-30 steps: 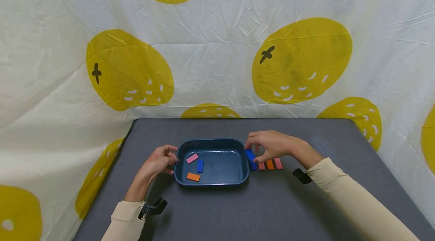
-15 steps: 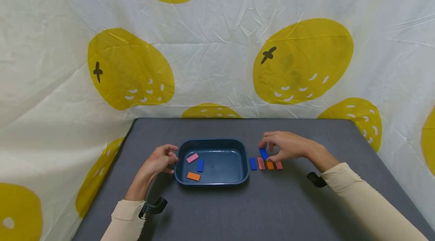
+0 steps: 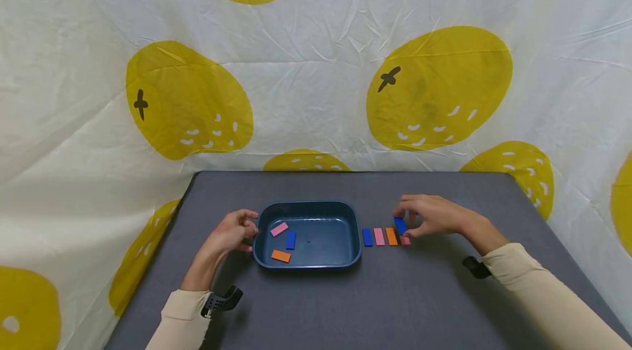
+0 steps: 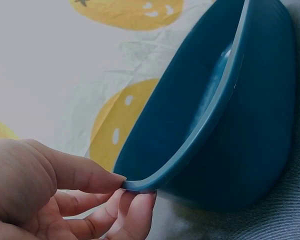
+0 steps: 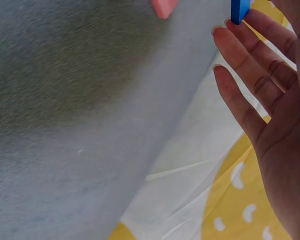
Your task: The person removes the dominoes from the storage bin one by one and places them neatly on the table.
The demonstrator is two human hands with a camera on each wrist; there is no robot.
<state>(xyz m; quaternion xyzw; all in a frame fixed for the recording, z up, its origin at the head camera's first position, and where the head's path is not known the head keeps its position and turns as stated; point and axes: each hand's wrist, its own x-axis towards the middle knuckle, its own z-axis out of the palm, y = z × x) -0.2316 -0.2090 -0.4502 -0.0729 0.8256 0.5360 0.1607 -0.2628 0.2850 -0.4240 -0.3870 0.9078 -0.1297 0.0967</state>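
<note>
My left hand (image 3: 231, 237) pinches the left rim of a dark blue plastic tray (image 3: 316, 265); the left wrist view shows thumb and fingers on the tray's rim (image 4: 200, 127). Inside the tray lie a pink block (image 3: 279, 229), a blue block (image 3: 291, 240) and an orange block (image 3: 281, 255), all flat rectangles. My right hand (image 3: 434, 215) pinches another blue block (image 3: 400, 225) above the right end of a row on the table. That row holds a blue block (image 3: 367, 237), a pink block (image 3: 379, 237), an orange block (image 3: 391, 236) and a partly covered pink block (image 3: 405, 241).
The dark grey table (image 3: 316, 311) carries the tray and the row, which runs rightward from just beside the tray's right side. A white curtain (image 3: 306, 97) with yellow fruit prints hangs behind the table and along its sides.
My right hand has moved rightward along the row with the blue block, from beside the tray's right rim to over the last pink block. The left hand and tray stay put.
</note>
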